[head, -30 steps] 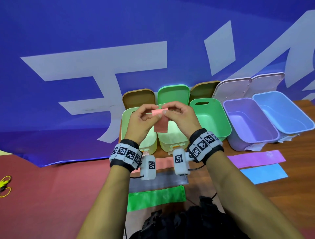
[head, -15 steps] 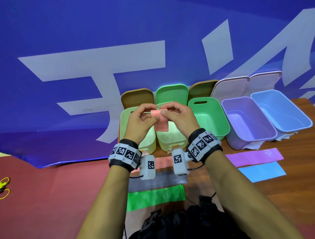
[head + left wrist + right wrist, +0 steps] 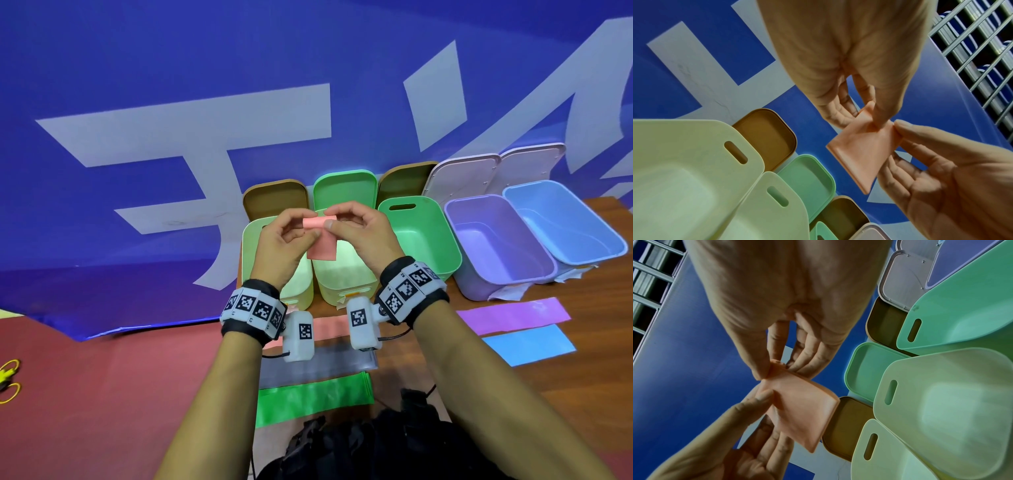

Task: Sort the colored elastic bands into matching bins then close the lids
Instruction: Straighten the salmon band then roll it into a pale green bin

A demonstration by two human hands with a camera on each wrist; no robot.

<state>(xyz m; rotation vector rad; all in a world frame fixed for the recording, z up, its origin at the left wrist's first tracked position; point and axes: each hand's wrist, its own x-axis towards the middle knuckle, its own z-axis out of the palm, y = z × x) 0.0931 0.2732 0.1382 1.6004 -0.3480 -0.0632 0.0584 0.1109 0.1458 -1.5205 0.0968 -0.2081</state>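
Left hand (image 3: pixel 281 240) pinching top edge of folded pink band (image 3: pixel 321 247), thumb against forefinger. Right hand (image 3: pixel 356 233) pinching same edge, just beside. Band held in air above pale green bin (image 3: pixel 342 284), hanging down. Step in hand, by judgement: folding the pink band small before binning. Next move calls for a matching bin; none plainly pink. Band thin, rubbery, matte, folded square with soft rounded creases. Bins smooth plastic, rounded corners, slotted handles. On surface (image 3: pixel 582 394): green band (image 3: pixel 313 397), purple band (image 3: pixel 513 315), blue band (image 3: pixel 529 344), flat strips.
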